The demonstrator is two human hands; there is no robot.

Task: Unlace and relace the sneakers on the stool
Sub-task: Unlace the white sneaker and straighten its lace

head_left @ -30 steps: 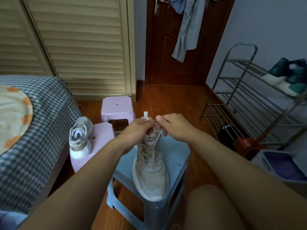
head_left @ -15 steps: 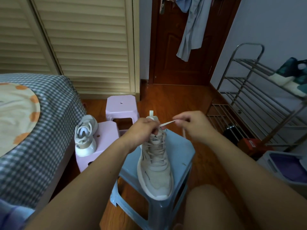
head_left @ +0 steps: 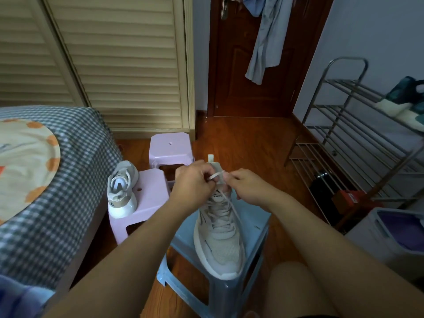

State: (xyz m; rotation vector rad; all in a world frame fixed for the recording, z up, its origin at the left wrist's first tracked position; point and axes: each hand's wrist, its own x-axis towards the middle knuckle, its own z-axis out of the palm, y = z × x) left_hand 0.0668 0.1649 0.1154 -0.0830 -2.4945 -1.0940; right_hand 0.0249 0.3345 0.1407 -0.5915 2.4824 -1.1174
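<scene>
My left hand (head_left: 195, 183) is curled at the collar of the beige sneaker (head_left: 219, 235), its fingers pinched on the pale lace (head_left: 216, 175) near the top eyelets. My right hand (head_left: 249, 188) sits just beside it, fingers closed on the other end of that same short stretch of lace, which runs taut between the two hands. The sneaker stands on the blue stool (head_left: 253, 228) with its toe pointing toward me and slightly overhanging the near edge; the lower rows are laced. The second sneaker (head_left: 121, 191) rests on the nearer pink stool (head_left: 151, 203) to my left, heel toward me, apart from my hands. Another pink stool (head_left: 171, 146) stands behind it, and a metal shoe rack (head_left: 358, 134) lines the wall on my right.
</scene>
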